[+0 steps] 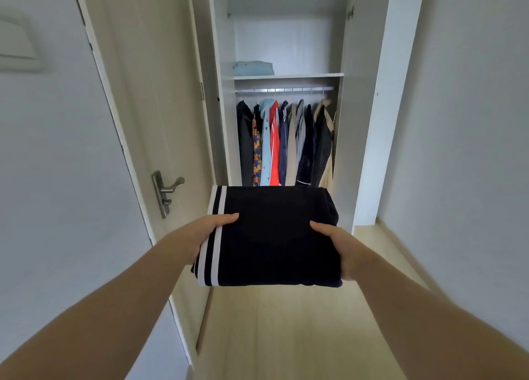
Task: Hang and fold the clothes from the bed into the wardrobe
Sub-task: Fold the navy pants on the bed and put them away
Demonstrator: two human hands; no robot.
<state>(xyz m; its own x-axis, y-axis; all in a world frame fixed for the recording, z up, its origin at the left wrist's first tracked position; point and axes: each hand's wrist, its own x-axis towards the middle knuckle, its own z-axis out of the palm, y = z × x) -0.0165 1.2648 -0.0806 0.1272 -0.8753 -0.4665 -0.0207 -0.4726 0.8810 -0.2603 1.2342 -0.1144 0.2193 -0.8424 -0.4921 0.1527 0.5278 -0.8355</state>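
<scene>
Left hand (210, 228) and right hand (336, 246) pinch the folded garment (272, 236), thumbs above, fingers beneath.

The wardrobe shelf (309, 76) carries a folded light-blue garment (253, 68) at its left.

The folded garment (272, 236) in front of the wardrobe (369, 122) is dark navy, nearly black, with two white stripes along one edge. The wardrobe is white. Inside it, the folded pile (253, 68) is light blue; the hanging clothes (286, 142) are black, orange-patterned, light blue, red, navy, beige and grey. Left of it, the door (160, 107) is cream, its handle (167, 190) silver.
</scene>
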